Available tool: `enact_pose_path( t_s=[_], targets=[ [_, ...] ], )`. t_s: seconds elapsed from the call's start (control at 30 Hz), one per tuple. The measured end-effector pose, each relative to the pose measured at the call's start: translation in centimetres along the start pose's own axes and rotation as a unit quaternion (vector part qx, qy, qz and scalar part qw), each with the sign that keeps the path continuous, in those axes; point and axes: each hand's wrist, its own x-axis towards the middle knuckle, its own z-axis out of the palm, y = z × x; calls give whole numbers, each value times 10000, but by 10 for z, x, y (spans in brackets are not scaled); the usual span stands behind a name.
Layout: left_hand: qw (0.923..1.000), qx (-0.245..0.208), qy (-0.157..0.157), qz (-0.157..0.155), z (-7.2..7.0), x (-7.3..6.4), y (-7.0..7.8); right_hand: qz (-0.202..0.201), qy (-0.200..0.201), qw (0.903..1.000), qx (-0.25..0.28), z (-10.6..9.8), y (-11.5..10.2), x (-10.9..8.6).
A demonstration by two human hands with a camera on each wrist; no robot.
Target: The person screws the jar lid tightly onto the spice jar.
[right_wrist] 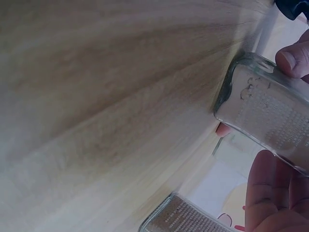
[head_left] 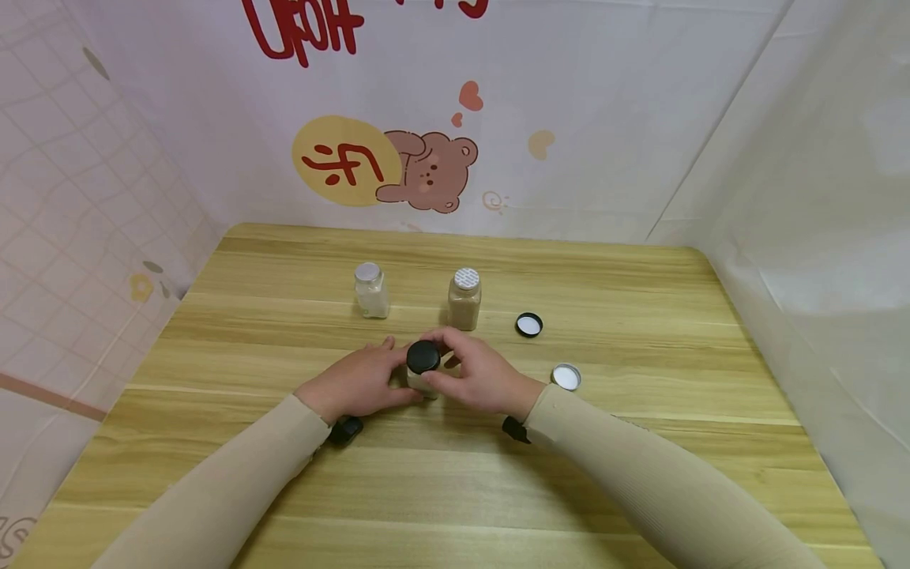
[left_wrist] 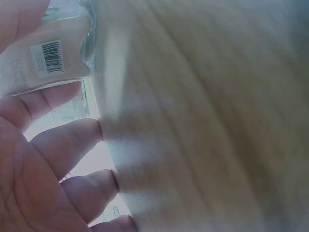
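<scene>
A square glass jar (right_wrist: 275, 104) of pale contents stands on the table between my hands, topped by a black lid (head_left: 423, 356). My left hand (head_left: 362, 381) holds the jar low, its thumb and forefinger on opposite sides of the glass. In the left wrist view, a barcode label (left_wrist: 49, 58) shows on the jar and the other fingers spread below it. From the right, my right hand (head_left: 478, 373) has its thumb and forefinger round the lid. Just behind stand a jar of brown powder (head_left: 464, 307), topped by a patterned white seal, and a jar of white contents (head_left: 373, 295).
To the right, a black-rimmed lid (head_left: 529, 325) and a silver-rimmed lid (head_left: 566, 377) lie with their white insides up. The wooden table (head_left: 398, 506) meets a printed white curtain (head_left: 597, 142) at the back, with more sheeting along both sides.
</scene>
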Motion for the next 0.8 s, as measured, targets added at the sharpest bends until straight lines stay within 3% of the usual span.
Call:
enact_pose_path(
  t_s=[0.47,0.8],
  targets=[
    [10000,-44,-12,26,-1,-2,2,-170,14,9998,-49,1,1,-1],
    [10000,-33,-17,19,-2,-1,3,-12,-20,9998,-221,1,1,-1]
  ],
)
